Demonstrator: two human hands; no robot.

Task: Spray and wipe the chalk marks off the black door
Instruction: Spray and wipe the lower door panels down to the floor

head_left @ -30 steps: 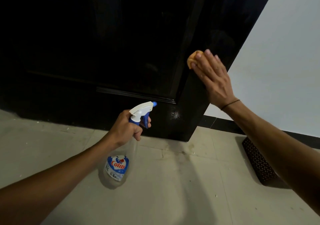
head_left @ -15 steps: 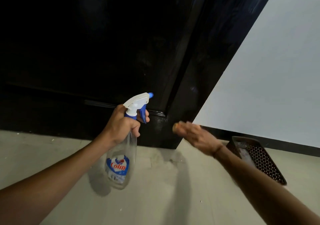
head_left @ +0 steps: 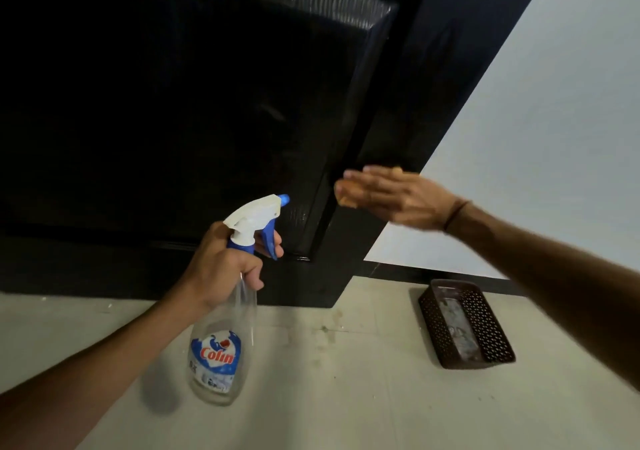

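The black door [head_left: 194, 110] fills the upper left; its glossy panel shows faint streaks near the top, and I cannot make out chalk marks. My left hand [head_left: 225, 262] grips the neck of a clear spray bottle [head_left: 221, 338] with a white and blue trigger head, nozzle aimed at the door's lower right corner, one finger on the trigger. My right hand [head_left: 394, 196], motion-blurred, lies flat with straight fingers over an orange sponge [head_left: 346, 197] against the door's right stile.
A dark perforated plastic basket [head_left: 465, 325] sits on the beige tiled floor [head_left: 346, 397] to the right of the door, below a white wall [head_left: 536, 120] with a dark skirting strip. Small stains mark the floor by the door's corner.
My right hand swept down the door's right edge with the sponge, then came back up to mid-stile. The view tilted up, showing more of the panel. My left hand kept the bottle.
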